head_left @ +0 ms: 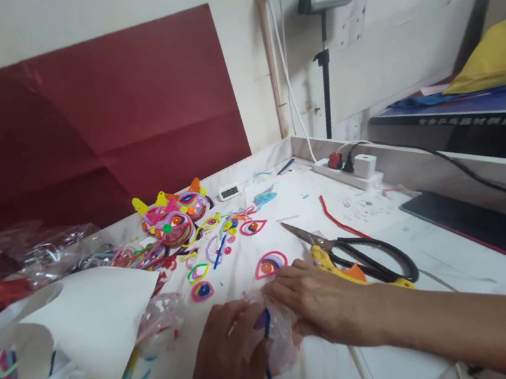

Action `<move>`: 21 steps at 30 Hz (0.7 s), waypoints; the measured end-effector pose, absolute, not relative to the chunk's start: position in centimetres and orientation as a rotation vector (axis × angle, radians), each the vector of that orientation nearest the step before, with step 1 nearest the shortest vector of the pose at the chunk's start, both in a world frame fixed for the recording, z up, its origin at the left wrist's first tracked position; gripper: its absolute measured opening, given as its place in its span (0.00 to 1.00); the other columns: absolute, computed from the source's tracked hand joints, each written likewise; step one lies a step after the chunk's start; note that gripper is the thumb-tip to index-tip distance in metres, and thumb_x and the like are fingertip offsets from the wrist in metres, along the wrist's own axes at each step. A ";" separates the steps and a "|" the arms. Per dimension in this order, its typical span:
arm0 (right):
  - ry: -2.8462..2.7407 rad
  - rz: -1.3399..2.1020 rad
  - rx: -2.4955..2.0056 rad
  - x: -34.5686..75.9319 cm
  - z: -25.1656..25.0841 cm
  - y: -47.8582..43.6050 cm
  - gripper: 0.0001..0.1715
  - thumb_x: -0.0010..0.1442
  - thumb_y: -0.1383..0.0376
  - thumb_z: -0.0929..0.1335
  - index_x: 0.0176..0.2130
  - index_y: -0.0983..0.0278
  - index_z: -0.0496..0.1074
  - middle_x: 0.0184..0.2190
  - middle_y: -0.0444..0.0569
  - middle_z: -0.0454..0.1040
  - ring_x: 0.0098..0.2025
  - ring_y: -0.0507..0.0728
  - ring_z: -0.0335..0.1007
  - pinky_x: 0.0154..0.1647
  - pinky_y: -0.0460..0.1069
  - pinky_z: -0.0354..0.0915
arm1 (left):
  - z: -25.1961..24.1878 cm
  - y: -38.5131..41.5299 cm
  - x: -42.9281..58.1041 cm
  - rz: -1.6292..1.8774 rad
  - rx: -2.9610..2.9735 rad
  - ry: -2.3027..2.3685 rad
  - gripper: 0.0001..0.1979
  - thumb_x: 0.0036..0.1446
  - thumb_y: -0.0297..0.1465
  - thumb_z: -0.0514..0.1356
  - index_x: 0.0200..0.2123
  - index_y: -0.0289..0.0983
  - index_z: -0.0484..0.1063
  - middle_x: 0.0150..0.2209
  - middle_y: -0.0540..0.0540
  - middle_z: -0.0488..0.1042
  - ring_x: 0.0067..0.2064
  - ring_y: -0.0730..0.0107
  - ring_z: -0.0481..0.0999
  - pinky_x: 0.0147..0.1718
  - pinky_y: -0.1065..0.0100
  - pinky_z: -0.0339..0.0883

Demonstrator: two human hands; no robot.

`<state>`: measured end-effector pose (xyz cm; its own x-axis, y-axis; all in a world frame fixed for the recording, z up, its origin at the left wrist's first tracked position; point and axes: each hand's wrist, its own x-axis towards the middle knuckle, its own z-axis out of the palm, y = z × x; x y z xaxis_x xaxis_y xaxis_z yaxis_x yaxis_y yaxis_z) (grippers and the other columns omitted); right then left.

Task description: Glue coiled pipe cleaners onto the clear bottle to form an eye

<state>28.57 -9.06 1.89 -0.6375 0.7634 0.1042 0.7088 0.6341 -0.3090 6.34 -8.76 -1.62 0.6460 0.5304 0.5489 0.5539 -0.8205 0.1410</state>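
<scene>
My left hand (227, 359) is curled around a blue pipe cleaner (268, 363) and a crinkled clear plastic bag (280, 336) at the near edge of the white table (382, 240). From the right, my right hand (318, 299) presses on the same bag, fingers bent and pinching the plastic. Just beyond the right hand lie black-handled scissors (360, 253) and a yellow-handled tool (339, 265). A pink and blue pipe-cleaner eye shape (270, 265) sits just past my fingertips.
Several coiled pipe-cleaner shapes and a colourful horned figure (174, 216) lie mid-table. White paper (92, 319) covers a heap of pipe cleaners at left. A power strip (349, 171), red pipe cleaner (339, 218), small clock (228, 191) and dark tablet (479, 223) are at the back and right.
</scene>
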 end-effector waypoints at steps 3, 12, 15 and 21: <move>-2.589 0.369 -1.207 28.7 1.9 -9.4 0.18 0.58 0.63 0.72 0.46 0.69 0.70 0.42 0.56 0.75 0.46 0.64 0.69 0.46 0.57 0.63 | -1.1 -8.7 6.2 -0.860 -2.822 -0.856 0.12 0.66 0.28 0.51 0.49 0.38 0.70 0.42 0.42 0.73 0.42 0.64 0.74 0.40 0.65 0.74; -2.231 0.039 -1.376 34.1 0.2 -12.8 0.23 0.57 0.75 0.59 0.53 0.72 0.64 0.49 0.65 0.71 0.50 0.66 0.68 0.48 0.61 0.66 | -1.6 -7.1 5.4 -0.791 -2.711 -0.541 0.12 0.64 0.25 0.53 0.49 0.36 0.71 0.42 0.40 0.74 0.42 0.63 0.75 0.41 0.62 0.73; -2.243 -0.101 -1.470 35.6 -0.9 -13.8 0.31 0.53 0.75 0.60 0.57 0.73 0.61 0.52 0.67 0.70 0.50 0.68 0.68 0.45 0.62 0.69 | -1.7 -6.9 5.4 -0.820 -2.660 -0.527 0.12 0.64 0.24 0.53 0.48 0.36 0.71 0.41 0.41 0.74 0.42 0.63 0.75 0.42 0.62 0.73; -2.302 -0.070 -1.594 35.4 -2.3 -13.8 0.21 0.55 0.74 0.60 0.49 0.68 0.67 0.47 0.61 0.73 0.46 0.67 0.70 0.44 0.63 0.70 | -2.5 -6.4 5.2 -0.750 -2.595 -0.481 0.12 0.66 0.28 0.51 0.47 0.38 0.72 0.40 0.42 0.75 0.44 0.63 0.75 0.43 0.64 0.74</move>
